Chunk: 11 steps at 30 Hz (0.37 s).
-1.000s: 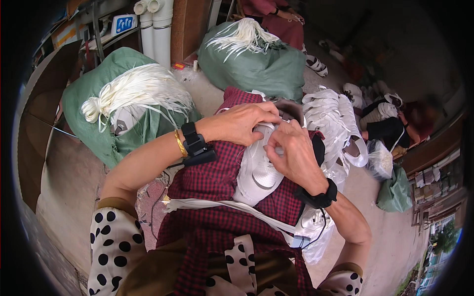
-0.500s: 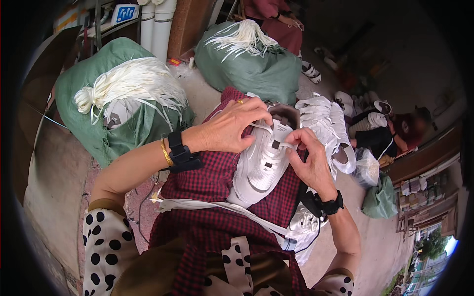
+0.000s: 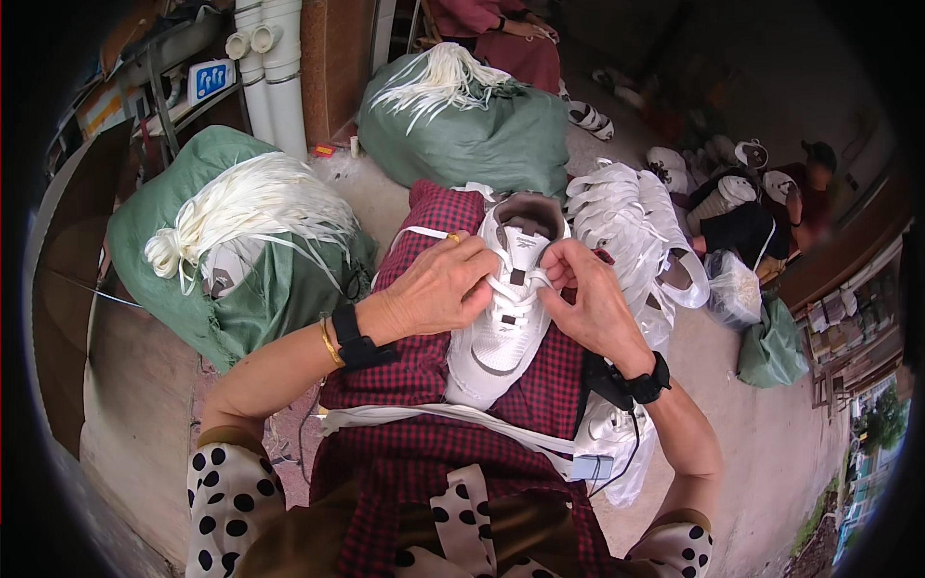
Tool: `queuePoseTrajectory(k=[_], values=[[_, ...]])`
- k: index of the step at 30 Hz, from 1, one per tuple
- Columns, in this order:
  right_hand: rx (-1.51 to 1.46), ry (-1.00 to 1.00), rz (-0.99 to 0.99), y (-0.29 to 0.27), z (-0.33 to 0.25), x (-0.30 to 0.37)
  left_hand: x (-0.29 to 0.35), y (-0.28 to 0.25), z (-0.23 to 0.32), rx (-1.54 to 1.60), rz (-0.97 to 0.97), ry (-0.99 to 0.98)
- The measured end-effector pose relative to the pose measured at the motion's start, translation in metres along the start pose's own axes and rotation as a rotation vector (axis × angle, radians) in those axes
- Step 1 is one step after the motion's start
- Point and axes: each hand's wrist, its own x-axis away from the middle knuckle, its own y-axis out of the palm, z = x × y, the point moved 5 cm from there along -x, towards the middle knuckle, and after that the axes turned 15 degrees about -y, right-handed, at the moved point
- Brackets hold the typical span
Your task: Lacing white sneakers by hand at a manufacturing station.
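Note:
A white sneaker (image 3: 496,339) rests on my lap, toe toward me, on a red and black checked cloth (image 3: 390,371). White lace crosses its upper below a tongue (image 3: 523,249). My left hand (image 3: 438,291) is at the left eyelet edge, finger and thumb closed on the shoelace (image 3: 503,287). A loose length of lace runs from behind that hand over the cloth. At the opposite eyelet edge, my right hand (image 3: 593,301) pinches the lace between thumb and forefinger. A bundle of white laces (image 3: 376,414) lies across my lap below the toe.
Two green sacks (image 3: 154,222) (image 3: 462,149) stand ahead, topped with white lace bunches (image 3: 275,207) (image 3: 448,77). Stacked white sneakers (image 3: 617,217) are right of my lap. Others sit farther off, one in pink (image 3: 511,58), another in a dark cap (image 3: 819,154).
My left hand has come down from the tongue to the left eyelet edge, and the lace is drawn closer across the shoe. My right hand stays close to the right edge. The view has shifted.

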Motion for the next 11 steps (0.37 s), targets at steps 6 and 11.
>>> queuePoseTrajectory(k=[6, 11], values=[[0.024, -0.067, 0.015, 0.005, -0.008, 0.001, 0.008, 0.007, 0.005, -0.042, 0.079, -0.077], [0.113, -0.118, -0.072, 0.007, -0.008, 0.000, 0.019, 0.007, 0.004, 0.024, 0.032, -0.143]])
